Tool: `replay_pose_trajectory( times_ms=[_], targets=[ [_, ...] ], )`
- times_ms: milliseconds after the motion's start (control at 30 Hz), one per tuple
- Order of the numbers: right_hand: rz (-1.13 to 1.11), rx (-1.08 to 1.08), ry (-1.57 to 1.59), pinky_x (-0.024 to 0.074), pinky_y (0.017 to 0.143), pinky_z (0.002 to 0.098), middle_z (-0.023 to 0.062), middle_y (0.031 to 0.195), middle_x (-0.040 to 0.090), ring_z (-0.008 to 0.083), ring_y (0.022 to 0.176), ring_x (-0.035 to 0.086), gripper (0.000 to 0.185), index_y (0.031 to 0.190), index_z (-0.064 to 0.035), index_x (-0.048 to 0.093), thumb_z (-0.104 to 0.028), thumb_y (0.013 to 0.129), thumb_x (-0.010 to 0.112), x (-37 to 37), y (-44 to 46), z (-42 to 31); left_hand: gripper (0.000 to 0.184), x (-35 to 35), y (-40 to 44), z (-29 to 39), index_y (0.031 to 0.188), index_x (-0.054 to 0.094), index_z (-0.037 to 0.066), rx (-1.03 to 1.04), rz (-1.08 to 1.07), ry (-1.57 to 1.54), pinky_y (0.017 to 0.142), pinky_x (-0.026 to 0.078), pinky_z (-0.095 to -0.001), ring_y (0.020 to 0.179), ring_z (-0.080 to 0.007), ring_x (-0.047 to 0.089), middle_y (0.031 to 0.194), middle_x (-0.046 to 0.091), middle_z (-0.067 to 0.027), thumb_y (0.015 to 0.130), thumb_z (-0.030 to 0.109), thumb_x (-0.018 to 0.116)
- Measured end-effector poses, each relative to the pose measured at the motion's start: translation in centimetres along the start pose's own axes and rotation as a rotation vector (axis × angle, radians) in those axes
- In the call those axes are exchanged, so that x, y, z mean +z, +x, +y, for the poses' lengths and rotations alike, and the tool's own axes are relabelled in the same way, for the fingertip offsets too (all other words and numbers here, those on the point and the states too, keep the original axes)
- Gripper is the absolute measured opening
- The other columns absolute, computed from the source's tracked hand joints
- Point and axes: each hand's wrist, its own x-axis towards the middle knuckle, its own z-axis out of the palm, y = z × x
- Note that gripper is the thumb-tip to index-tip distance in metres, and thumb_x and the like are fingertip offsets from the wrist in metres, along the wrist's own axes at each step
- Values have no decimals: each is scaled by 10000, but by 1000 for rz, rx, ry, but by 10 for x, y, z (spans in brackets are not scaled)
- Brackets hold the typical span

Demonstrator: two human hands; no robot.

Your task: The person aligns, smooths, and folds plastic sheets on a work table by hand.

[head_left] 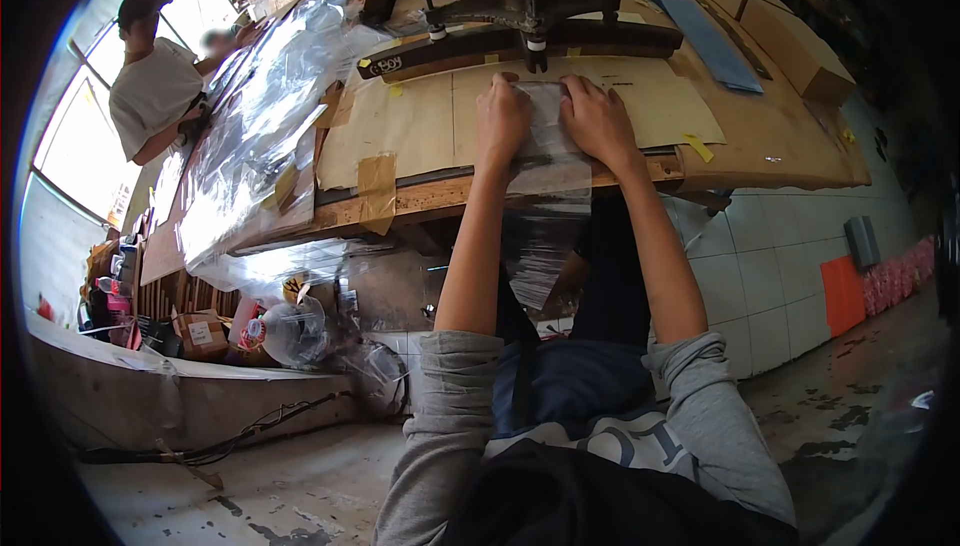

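Note:
A strip of clear plastic film (pixel 547 136) lies between my two hands and hangs over the table's front edge, its lower end crinkled. My left hand (pixel 503 124) has its fingers curled on the film's left edge. Along the right edge, my right hand (pixel 598 124) is closed in the same way. Both hands rest over a pale cardboard sheet (pixel 420 121) on the table. Just beyond them stands a black metal press with a long curved bar (pixel 610 38), its central tip pointing down near my fingers.
Brown tape (pixel 377 191) sits on the table edge. Sheets of shiny clear plastic (pixel 265 96) cover the left side. A person (pixel 160 96) in a cap stands at far left. Cardboard boxes (pixel 790 36) are at back right. A large clear bottle (pixel 295 331) stands below left.

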Motion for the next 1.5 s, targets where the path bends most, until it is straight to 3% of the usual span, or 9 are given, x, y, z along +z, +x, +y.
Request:
replay_pose_trajectory(
  times_ms=[300, 1500],
  targets=[
    [51, 6, -40, 399, 907, 491, 121, 1045, 637, 279, 1026, 589, 267, 1086, -63, 553, -202, 869, 482, 6, 4, 0, 254, 1, 3, -3, 985, 561, -44, 67, 31, 5, 782, 455, -471, 877, -435, 586, 892, 621, -273, 750, 48, 587],
    [4, 17, 1, 396, 879, 502, 96, 1060, 622, 274, 1029, 584, 230, 1072, -89, 537, -213, 904, 440, 6, 10, 10, 276, -2, -3, 1, 991, 567, -29, 88, 78, 42, 745, 461, -470, 826, -431, 591, 869, 628, -253, 752, 89, 638]
  ],
)
